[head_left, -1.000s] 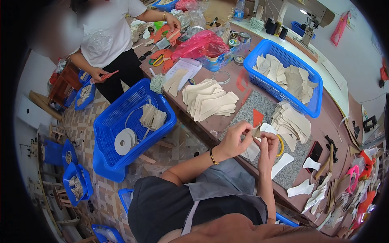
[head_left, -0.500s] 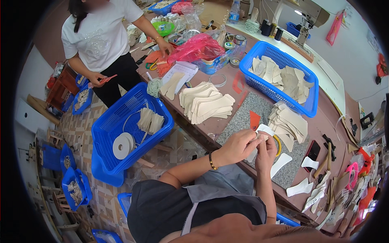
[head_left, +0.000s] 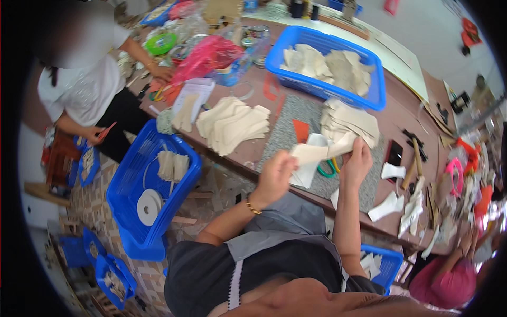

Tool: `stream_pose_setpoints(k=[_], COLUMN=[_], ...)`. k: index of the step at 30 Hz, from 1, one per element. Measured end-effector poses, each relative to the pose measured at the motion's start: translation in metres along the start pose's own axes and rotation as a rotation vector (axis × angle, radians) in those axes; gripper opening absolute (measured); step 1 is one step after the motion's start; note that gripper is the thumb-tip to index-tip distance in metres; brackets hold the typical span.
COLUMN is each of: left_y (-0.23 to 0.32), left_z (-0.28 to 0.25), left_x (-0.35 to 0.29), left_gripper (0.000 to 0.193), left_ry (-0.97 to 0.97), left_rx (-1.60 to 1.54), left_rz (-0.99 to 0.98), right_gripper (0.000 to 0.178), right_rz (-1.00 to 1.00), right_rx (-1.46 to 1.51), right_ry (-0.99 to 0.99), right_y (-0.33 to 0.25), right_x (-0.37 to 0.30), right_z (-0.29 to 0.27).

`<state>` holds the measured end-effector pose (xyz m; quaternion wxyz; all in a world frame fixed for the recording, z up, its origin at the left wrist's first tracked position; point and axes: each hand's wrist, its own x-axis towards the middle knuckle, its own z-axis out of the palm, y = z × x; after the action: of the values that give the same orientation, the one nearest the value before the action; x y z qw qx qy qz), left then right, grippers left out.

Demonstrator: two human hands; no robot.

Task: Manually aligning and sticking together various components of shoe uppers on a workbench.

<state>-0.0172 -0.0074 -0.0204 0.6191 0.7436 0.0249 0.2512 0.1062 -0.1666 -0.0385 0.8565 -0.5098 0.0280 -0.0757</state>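
Between my hands stretches a cream cut piece (head_left: 310, 154) of leather-like sheet, held over a grey speckled slab (head_left: 282, 122). My left hand (head_left: 275, 177) pinches its left end, and my right hand (head_left: 357, 162) grips the right end near a stack of similar cream pieces (head_left: 348, 120). Below the held piece is a white piece (head_left: 303, 177); I cannot tell whether it is held too. Scissors (head_left: 328, 168) with green and yellow handles lie between my hands, partly covered. An orange scrap (head_left: 300, 130) rests on the slab.
Another cream stack (head_left: 232, 124) lies left of the slab; a blue basket (head_left: 274, 62) of pieces stands behind. A phone (head_left: 394, 153), a hammer (head_left: 413, 164) and white pieces lie right. A blue crate (head_left: 124, 195) stands lower left. A person (head_left: 84, 90) stands far left, another (head_left: 443, 280) lower right.
My hands, close together before, have moved apart with the cream piece stretched between them. The view has turned, so the table sits further left and a person in pink shows at lower right.
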Motion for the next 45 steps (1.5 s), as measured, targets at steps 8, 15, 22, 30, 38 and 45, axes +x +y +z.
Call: stream_pose_setpoints(k=[8,15,22,30,38,45], left_y=[-0.025,-0.03,-0.011,0.017,0.021,-0.111], left_z=[-0.016,-0.024,-0.016,-0.04,0.092,0.107], left_x=[0.005,0.006,-0.001,0.039,0.134,0.171], left_gripper=[0.014,0.013,0.012,0.012,0.019,0.034], left_ry=[-0.142,-0.17,-0.252,-0.297,-0.596,-0.446], left_rx=[-0.485,-0.444,-0.622,-0.521,-0.555,0.319], left_rz=[-0.173,-0.098,-0.133,-0.189,-0.037,0.093], right_gripper=[0.02,0.016,0.015,0.01,0.015,0.027], right_rz=[-0.073,-0.138,-0.324,-0.507,-0.468,-0.353], right_rx=[0.016,-0.042,-0.06,-0.045,-0.115,-0.396], right_ry=[-0.017,-0.097,0.067,0.3,0.376,0.11], right_y=[-0.012,-0.026,-0.05,-0.119,-0.129,-0.125], right_x=[0.016,0.007,0.021,0.027,-0.015,-0.033], right_z=[-0.022,-0.033,-0.066,-0.23,-0.219,-0.176])
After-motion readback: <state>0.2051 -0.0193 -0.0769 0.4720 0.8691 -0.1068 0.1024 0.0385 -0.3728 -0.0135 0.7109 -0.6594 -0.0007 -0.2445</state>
